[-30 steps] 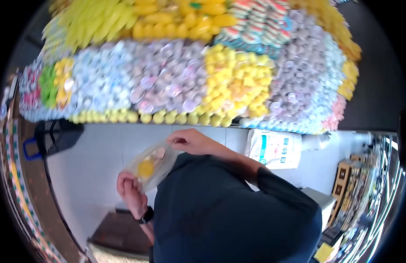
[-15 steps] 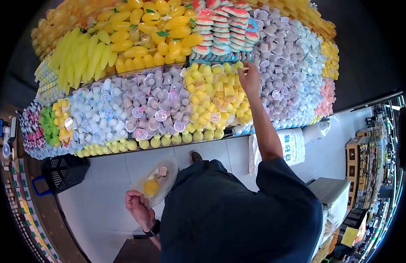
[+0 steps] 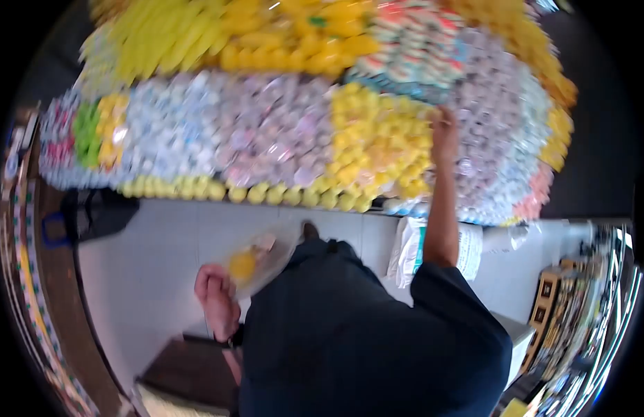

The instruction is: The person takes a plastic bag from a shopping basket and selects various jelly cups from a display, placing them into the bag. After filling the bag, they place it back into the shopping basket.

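Note:
My left hand is closed on the edge of a clear plastic bag, low in front of the left side of my body. Through the bag show a round yellow item and a small pale cup-like piece. My right arm reaches forward to the display, and my right hand is over the border between the yellow jelly cups and the greyish-purple cups. Motion smears its fingers, so I cannot make out whether anything is in them.
Yellow mango-shaped packs and red-and-white packs fill the upper display. White printed sacks lie on the floor below it. A black basket stands at left, and a dark box-like surface is near my left forearm.
The whole view has swung, so the display sits farther right and higher, and the picture is blurred. My right hand stays near the same edge of the yellow cups. My left hand still holds the bag.

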Available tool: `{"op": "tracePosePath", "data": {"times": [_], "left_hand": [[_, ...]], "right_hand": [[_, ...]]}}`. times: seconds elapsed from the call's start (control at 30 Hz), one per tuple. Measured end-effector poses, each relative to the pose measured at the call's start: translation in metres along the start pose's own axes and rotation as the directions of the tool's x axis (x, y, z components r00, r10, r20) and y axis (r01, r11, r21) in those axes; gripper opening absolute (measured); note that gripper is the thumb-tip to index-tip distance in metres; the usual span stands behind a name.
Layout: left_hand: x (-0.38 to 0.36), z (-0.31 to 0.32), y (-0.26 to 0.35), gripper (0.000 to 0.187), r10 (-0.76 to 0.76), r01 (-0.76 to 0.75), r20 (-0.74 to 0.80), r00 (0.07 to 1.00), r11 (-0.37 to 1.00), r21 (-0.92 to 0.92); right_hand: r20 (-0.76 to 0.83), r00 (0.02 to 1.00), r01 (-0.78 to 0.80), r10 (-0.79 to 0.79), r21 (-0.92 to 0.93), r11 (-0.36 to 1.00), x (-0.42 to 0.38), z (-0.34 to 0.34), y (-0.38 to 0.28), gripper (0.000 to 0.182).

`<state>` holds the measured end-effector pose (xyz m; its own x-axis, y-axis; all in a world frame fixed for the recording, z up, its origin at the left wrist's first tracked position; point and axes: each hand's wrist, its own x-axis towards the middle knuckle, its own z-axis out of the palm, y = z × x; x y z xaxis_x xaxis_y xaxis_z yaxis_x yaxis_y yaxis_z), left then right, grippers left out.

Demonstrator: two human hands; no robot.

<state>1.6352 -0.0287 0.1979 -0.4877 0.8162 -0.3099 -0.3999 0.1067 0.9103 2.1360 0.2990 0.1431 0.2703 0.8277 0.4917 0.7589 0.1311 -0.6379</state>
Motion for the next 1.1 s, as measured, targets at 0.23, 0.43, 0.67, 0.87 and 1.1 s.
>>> {"op": "tracePosePath", "data": {"times": [0.23,0.43,0.67,0.87,1.1], "left_hand": [[-0.006,-0.001,0.010,0.019,-0.036,0.040,0.047,0.998,0.995,-0.089],[-0.011,0.001,0.017,0.019,-0.041,0.043,0.019,0.999,0.994,-0.098],[-0.016,-0.004,0.017,0.020,0.005,-0.004,0.006,1.000,0.992,-0.124],[-0.017,-0.013,0.011,0.020,-0.006,0.009,0.021,1.000,0.986,-0.169],[-0.014,-0.018,0.007,0.019,0.013,-0.018,-0.090,0.996,0.999,-0.050]], "right_hand": [[0.618,0.778,-0.555,0.117,0.587,0.590,-0.144,-0.007,-0.195,0.029],[0.856,0.166,-0.395,-0.490,0.513,0.762,-0.216,0.050,-0.272,0.030],[0.824,0.180,-0.493,-0.538,0.548,0.675,-0.271,0.080,-0.289,0.032],[0.825,-0.056,-0.270,-0.563,0.530,0.804,-0.248,0.063,-0.279,0.032],[0.754,-0.053,0.111,-0.655,0.657,0.746,-0.270,0.068,-0.249,0.022]]}}
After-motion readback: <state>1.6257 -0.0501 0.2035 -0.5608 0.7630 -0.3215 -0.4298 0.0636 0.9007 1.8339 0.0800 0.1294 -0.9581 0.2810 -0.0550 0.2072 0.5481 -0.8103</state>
